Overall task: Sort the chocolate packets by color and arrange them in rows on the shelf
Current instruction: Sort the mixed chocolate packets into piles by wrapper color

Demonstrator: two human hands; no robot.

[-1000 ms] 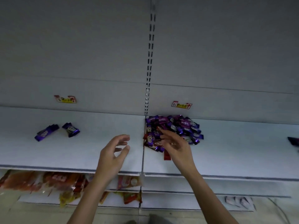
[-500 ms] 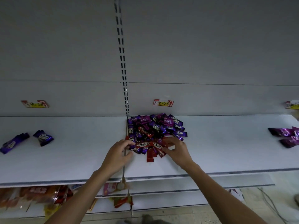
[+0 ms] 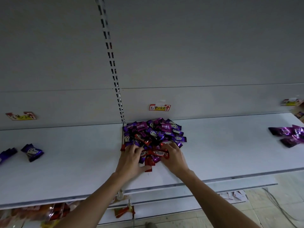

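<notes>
Since the earlier frame, the left hand (image 3: pixel 131 159) is moved onto the pile (image 3: pixel 156 134) on the shelf (image 3: pixel 222 153), fingers curled; its grip cannot be told. A red packet (image 3: pixel 159 153) at the near edge, lying left-right, is pinched by the right hand (image 3: pixel 174 157).

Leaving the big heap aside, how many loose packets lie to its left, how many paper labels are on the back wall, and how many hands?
Loose packets left of the heap: 2
Paper labels on the back wall: 3
Hands, left hand and right hand: 2
Total: 7
</notes>
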